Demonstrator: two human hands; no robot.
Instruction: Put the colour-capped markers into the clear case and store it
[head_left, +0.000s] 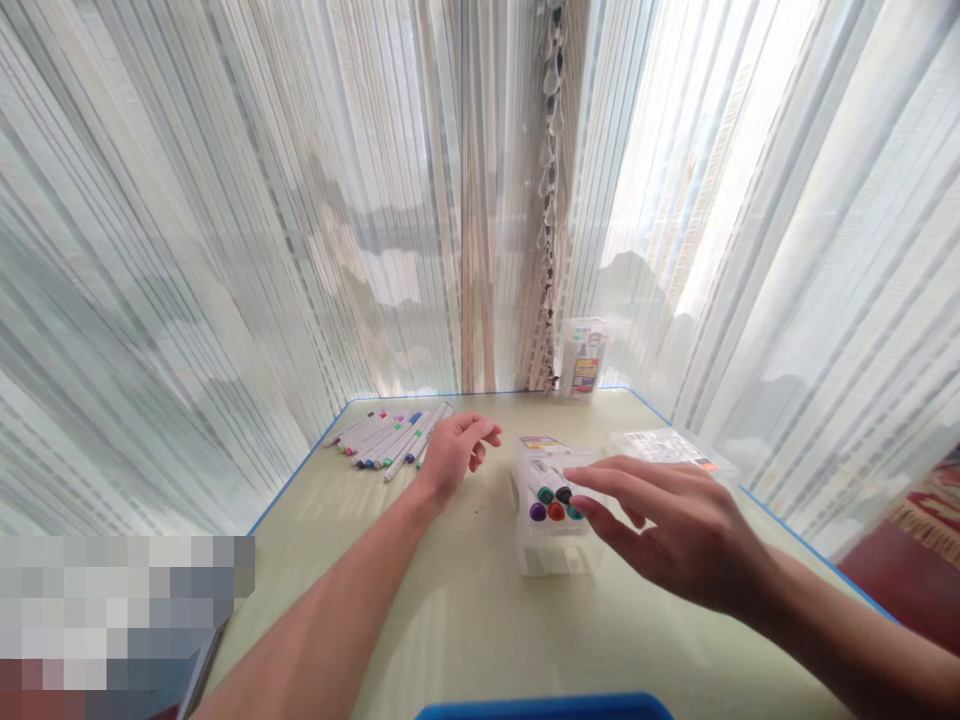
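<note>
Currently, the right hand [667, 530] is extended and open, with its fingers slightly spread and the fingertips [574, 477] at or just above the caps of the markers [551, 497]; contact cannot be confirmed, and no grip is visible. The left hand [457, 455] is half-curled and empty, positioned over the tabletop [450, 620]. The markers sit in a clear case [544, 550], their purple, orange, teal, green and dark caps grouped together. Loose markers [386, 443] lie fanned out beyond the left hand. A clear packet [664, 448] lies to the right, and a clear pack [583, 355] stands at the rear corner. Caution: downward or sideways pressure on the light case could tip it and spill its contents, while a knock from the left hand could scatter the round loose markers. Labels on the case and both packs show yellow, red or orange print, but no brand or wording is legible.
</note>
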